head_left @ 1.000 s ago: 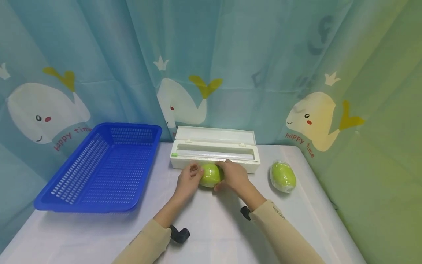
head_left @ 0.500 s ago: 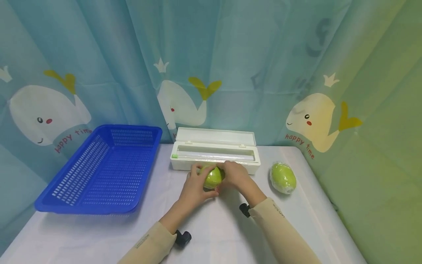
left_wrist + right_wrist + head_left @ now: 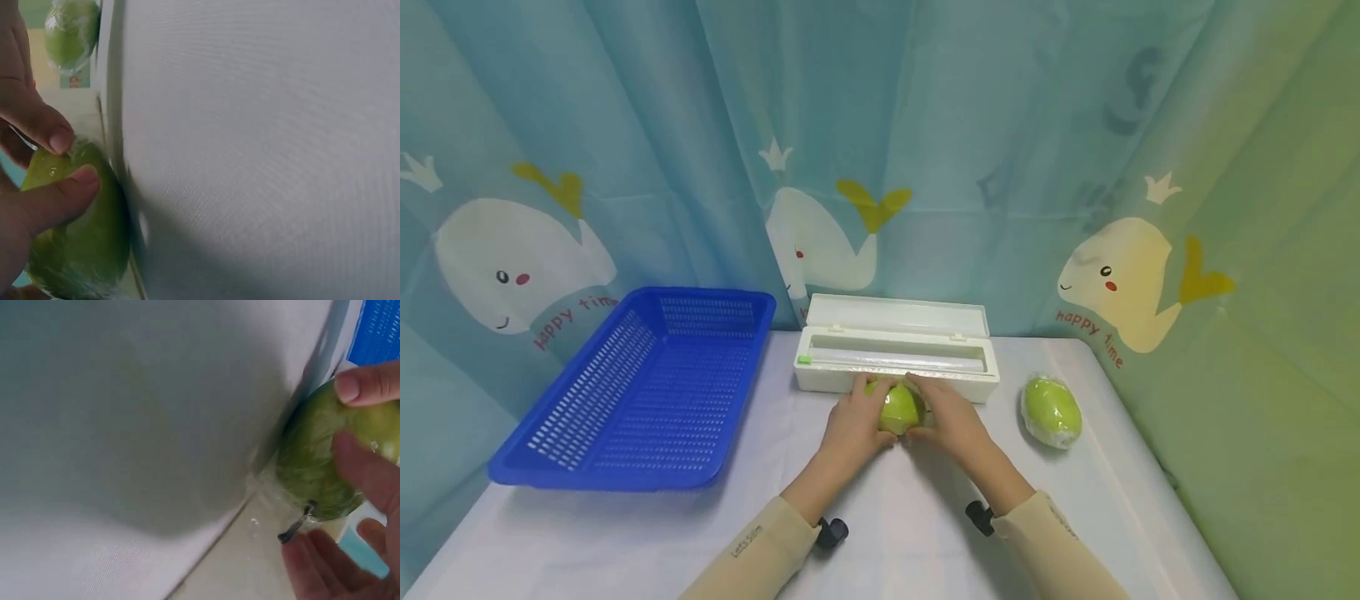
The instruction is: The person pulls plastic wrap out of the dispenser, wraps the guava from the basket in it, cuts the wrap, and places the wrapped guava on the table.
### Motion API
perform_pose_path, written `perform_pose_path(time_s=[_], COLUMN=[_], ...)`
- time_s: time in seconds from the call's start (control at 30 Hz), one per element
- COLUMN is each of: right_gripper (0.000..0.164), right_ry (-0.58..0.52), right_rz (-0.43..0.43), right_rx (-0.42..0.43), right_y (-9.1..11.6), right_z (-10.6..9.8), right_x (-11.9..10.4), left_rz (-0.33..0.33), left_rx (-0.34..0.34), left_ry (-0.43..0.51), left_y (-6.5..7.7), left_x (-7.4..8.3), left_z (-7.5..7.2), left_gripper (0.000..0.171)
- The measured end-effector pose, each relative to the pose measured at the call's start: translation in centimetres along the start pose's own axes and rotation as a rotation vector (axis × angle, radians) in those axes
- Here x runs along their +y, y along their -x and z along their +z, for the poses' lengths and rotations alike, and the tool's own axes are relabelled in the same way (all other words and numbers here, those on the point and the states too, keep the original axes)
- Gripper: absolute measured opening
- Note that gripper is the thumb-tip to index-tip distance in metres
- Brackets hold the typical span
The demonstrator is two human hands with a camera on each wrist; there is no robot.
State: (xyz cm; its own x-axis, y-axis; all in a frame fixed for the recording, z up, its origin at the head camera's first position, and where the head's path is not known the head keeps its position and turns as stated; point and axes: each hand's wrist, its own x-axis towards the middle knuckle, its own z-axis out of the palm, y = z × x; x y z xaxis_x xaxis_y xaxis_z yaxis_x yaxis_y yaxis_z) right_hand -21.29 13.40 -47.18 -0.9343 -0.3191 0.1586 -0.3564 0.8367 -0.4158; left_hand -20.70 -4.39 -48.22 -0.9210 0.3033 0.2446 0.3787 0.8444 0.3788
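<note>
In the head view a green pear (image 3: 898,410), wrapped in clear cling film, sits on the white tabletop between both hands. My left hand (image 3: 853,423) grips it from the left, thumb on the near side and fingers over the top. From the right, my right hand (image 3: 953,418) holds the same pear. The right wrist view shows its dark stem (image 3: 297,528) beside the right fingertips, with loose film there. Both thumbs lie on the pear (image 3: 94,244) in the left wrist view. Right behind stands a white cling film box (image 3: 823,381), lid up, with a roll inside.
A second film-wrapped green pear (image 3: 1051,411) lies on the right of the table. On the left is a blue plastic basket (image 3: 617,477) with slotted walls. A blue curtain (image 3: 955,167) with whale prints hangs behind the table.
My left hand has gone from pinching at the pear's left side to reaching over and around it. The right hand stays on the pear, its thumb now nearer the left thumb.
</note>
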Motion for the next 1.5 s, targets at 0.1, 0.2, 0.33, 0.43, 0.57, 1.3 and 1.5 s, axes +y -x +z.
perform_pose_path(time_s=[0.1,0.2,0.33,0.43,0.57,1.3,1.5], right_gripper=[0.076,0.066,0.076,0.085,0.084,0.068,0.081], right_ry=[0.019,0.075,0.136,0.157,0.226,0.389,0.284], right_rz=[-0.067,-0.148,-0.191,-0.198,-0.183,-0.187,-0.132], right_rx=[0.135,0.218,0.205,0.181,0.192,0.191,0.091], right_y=[1.1,1.9,2.4,2.5,2.2,-0.3,-0.9], right_z=[-0.1,0.2,1.0,1.6,2.0,2.2,1.0], right_x=[-0.2,-0.6,-1.3,-1.6,-2.2,-2.4,-2.7], left_rz=[0.006,0.010,0.009,-0.007,-0.023,-0.113,-0.101], left_rx=[0.016,0.032,0.005,-0.033,-0.054,0.071,0.105], left_ry=[0.008,0.011,0.025,0.056,0.093,0.328,0.341], left_y=[0.1,0.2,0.0,-0.2,-0.4,1.4,2.7], left_x=[0.1,0.0,-0.4,-0.7,-1.1,-1.0,-1.4], left_z=[0.1,0.2,0.0,-0.4,-0.8,0.4,-0.1], left_gripper=[0.087,0.087,0.084,0.082,0.081,0.076,0.084])
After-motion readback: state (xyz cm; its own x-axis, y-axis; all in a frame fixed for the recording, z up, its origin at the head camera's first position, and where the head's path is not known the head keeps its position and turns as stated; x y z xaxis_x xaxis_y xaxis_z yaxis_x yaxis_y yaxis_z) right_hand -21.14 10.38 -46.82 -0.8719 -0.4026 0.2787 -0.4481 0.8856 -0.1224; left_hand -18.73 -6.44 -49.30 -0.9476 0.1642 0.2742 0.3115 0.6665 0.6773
